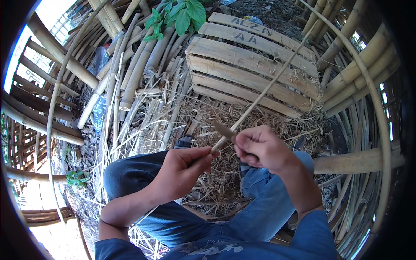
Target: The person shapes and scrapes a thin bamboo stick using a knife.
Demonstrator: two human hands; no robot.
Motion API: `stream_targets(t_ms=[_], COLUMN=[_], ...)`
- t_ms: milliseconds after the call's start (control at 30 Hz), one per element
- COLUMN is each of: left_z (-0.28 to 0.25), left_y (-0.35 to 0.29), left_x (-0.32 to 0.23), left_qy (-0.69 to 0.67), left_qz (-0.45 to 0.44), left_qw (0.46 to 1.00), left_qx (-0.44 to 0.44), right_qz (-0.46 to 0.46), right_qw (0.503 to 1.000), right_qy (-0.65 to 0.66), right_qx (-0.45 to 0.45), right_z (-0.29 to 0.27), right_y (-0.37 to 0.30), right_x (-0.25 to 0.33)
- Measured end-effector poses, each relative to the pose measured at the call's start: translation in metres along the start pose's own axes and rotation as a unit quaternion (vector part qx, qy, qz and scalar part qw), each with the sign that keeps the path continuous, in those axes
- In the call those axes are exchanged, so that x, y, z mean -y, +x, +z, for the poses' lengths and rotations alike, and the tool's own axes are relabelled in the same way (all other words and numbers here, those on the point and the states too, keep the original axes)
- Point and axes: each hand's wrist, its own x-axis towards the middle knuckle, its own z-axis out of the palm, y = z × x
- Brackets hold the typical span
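A long, thin bamboo strip (265, 92) slants from my hands up toward the far right. My left hand (182, 170) is closed on its near part, with thumb and fingers pinching it. In my right fist (265, 147) is a knife, its brownish blade (223, 129) pointing left and lying across the strip just beyond my left fingers. The knife's handle is hidden inside the fist. Below my left forearm a pale, thin length (146, 216) shows, perhaps the same strip's near end. Both hands are above my knees, over a heap of curled shavings (221, 182).
A slatted wooden panel (255, 65) lies ahead, with shavings over its right side. Cut bamboo poles (141, 71) are piled at the far left, beside a green leafy plant (184, 15). A thick bamboo rail (355, 162) is at my right knee. Long strips (357, 125) stand at the right.
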Motion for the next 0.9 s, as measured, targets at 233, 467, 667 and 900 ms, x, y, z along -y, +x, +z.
stream_targets(t_ms=[233,467,667,900], left_z=[0.006,0.005,0.005,0.004], left_y=[-0.001,-0.006,-0.008,-0.009], left_x=[0.010,0.009,0.005,0.001], left_qy=[0.037,0.046,0.032,0.019], left_qz=[0.112,0.137,0.119,0.100], left_qw=[0.993,0.989,0.992,0.994], left_qx=[-0.032,-0.038,-0.025,-0.026], right_qz=[0.048,0.034,0.027,0.032], right_qw=[0.997,0.997,0.997,0.999], right_qy=[0.029,0.035,0.026,0.009], right_qx=[0.061,0.067,0.063,0.043], right_z=[0.001,-0.001,-0.005,-0.008], right_y=[0.003,0.004,0.004,0.004], right_x=[0.000,0.000,-0.001,-0.004])
